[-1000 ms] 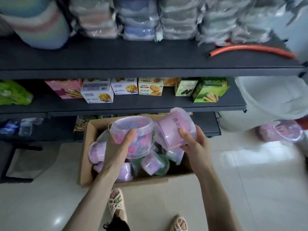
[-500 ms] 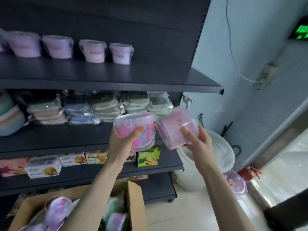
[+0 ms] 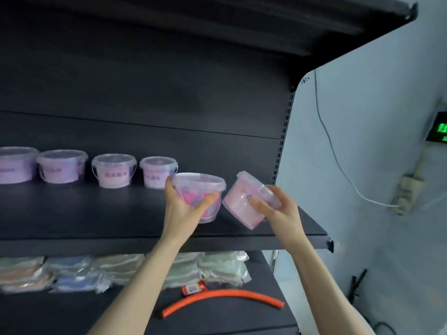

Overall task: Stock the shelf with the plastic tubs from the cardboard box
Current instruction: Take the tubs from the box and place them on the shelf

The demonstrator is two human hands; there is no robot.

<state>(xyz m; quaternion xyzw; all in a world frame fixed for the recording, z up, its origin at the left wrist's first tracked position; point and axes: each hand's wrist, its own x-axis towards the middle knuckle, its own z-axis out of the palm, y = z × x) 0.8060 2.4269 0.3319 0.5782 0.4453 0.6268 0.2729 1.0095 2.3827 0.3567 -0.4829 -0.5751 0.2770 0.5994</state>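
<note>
Raised now to the dark metal shelf [image 3: 96, 213], the left grip [image 3: 183, 209] clasps the clear plastic tub of pink-and-blue pieces [image 3: 200, 189] upright beside the row's last tub [image 3: 157, 172]; the right grip [image 3: 278, 211] clasps the tilted pink tub [image 3: 242, 206], rightmost.

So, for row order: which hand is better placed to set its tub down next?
Left. The left hand holds the colourful tub upright beside the row's last tub, over the shelf; the right hand holds the pink tub tilted, farther from the row.
</note>
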